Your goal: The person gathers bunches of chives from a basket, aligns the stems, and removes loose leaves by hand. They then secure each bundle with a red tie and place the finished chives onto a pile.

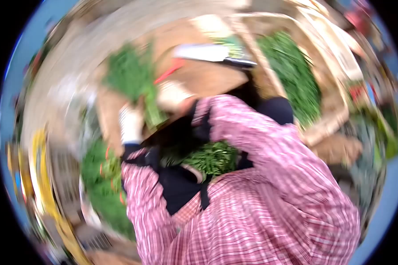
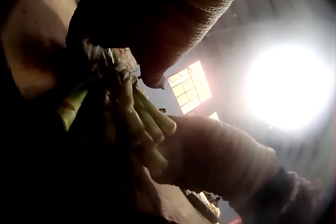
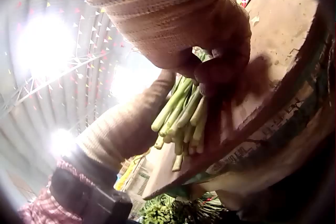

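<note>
A bunch of feathery leafy greens (image 1: pixel 130 73) lies on the brown board, its pale green stems (image 3: pixel 181 113) pointing toward the person. My left hand (image 1: pixel 132 123), in a light knitted glove, grips the bunch from the left near the stems. From the other side my right hand (image 1: pixel 174 97), gloved alike, curls its fingers (image 3: pixel 210 77) round the stems. In the left wrist view the cut stem ends (image 2: pixel 152 124) show between both hands. A red strip (image 1: pixel 170 70) and a broad-bladed knife (image 1: pixel 203 52) with a black handle lie beyond the right hand.
At the right stands a long crate (image 1: pixel 247 33) with loose greens (image 1: pixel 289 75) inside. Bunches with orange ties (image 1: pixel 104 176) lie at the lower left. More greens (image 1: pixel 212 159) sit below the board edge, near the lap. Clear plastic (image 1: pixel 75 106) lies left of the board.
</note>
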`<state>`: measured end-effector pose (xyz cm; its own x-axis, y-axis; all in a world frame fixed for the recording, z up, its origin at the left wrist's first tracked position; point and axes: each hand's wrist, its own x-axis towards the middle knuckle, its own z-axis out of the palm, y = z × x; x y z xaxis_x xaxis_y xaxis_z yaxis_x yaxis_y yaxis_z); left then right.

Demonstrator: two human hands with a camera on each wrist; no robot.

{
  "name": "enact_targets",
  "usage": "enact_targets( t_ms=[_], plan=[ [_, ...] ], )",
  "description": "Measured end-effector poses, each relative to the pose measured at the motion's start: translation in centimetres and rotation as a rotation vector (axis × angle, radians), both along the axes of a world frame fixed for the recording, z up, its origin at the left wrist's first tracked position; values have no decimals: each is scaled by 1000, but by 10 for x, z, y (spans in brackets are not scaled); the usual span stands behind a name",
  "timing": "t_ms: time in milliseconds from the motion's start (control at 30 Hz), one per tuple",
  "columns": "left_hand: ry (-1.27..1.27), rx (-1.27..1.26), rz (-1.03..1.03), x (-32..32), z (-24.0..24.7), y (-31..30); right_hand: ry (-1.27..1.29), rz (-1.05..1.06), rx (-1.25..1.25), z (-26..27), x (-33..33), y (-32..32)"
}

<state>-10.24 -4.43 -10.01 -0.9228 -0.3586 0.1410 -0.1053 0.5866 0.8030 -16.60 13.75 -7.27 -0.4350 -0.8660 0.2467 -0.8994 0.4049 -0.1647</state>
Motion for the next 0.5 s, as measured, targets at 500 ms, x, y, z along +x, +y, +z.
enact_targets(
  t_ms=[500],
  plan=[
    [9, -173, -4, 31, 61, -66, -580, -899, -347, 81, -5, 388]
  ],
)
